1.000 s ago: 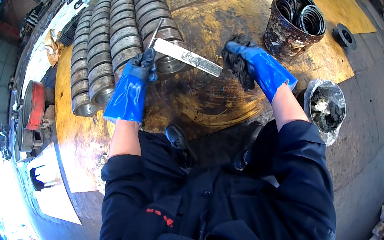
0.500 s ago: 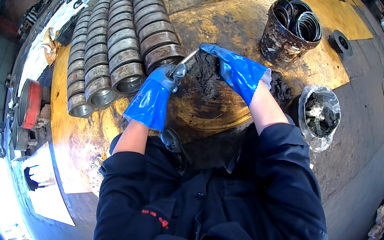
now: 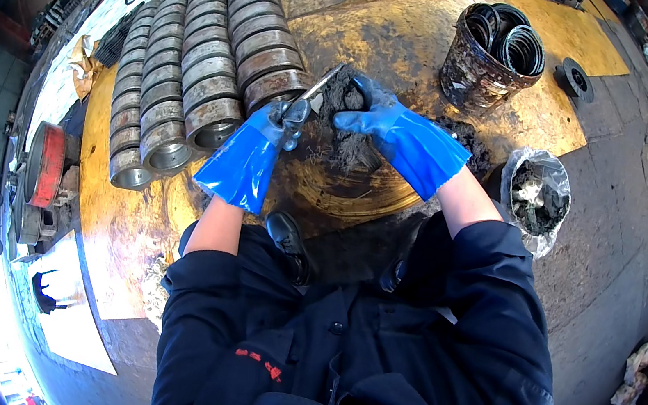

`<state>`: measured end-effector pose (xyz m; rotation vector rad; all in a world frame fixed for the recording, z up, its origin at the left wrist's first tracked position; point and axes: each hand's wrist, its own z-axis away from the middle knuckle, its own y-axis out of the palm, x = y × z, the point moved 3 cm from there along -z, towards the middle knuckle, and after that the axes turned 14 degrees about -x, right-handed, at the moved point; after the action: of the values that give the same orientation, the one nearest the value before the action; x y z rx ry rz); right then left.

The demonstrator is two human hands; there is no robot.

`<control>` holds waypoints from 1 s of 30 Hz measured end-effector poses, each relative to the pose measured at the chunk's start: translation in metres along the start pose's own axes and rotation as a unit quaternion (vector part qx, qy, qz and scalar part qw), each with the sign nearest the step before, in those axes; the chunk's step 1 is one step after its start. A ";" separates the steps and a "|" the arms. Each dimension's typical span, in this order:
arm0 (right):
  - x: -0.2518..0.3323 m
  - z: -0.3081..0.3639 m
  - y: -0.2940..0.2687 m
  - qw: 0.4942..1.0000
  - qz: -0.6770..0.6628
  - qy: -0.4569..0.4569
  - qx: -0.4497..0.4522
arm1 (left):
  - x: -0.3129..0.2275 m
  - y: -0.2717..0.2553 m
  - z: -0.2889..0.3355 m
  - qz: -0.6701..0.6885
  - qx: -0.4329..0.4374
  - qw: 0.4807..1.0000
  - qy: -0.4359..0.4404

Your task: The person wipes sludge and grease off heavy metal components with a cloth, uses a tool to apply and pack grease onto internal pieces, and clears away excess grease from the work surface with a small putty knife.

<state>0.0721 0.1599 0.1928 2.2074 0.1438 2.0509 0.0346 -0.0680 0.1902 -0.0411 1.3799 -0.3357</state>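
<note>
My left hand, in a blue rubber glove, is closed around a slim, pale, straight stick-like tool that points up and to the right. My gloved right hand has its thumb and fingers around a dark, greasy, fibrous clump, close to the tool's far end. Whether the tool touches the clump I cannot tell. Below the hands, more dark matted material lies on a round, yellowish, grease-smeared surface.
Rows of ribbed metal cylinders lie at left. A grimy bucket of black rings stands far right, beside a dark flanged ring. Nearer sits a plastic-lined container with dark contents. Another dark heap lies beyond my right wrist.
My right hand has left the tool's tip, its thumb and fingers now around the dark clump, which reaches higher. My left hand still holds the tool and has shifted slightly left.
</note>
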 end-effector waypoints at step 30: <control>0.019 0.036 0.000 0.932 0.303 0.175 0.094 | -0.025 -0.016 0.001 0.294 0.225 0.927 -0.067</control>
<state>0.1098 0.1623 0.2087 2.1462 -0.3771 2.8579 0.0286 -0.0766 0.2175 0.7068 1.0886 -0.1317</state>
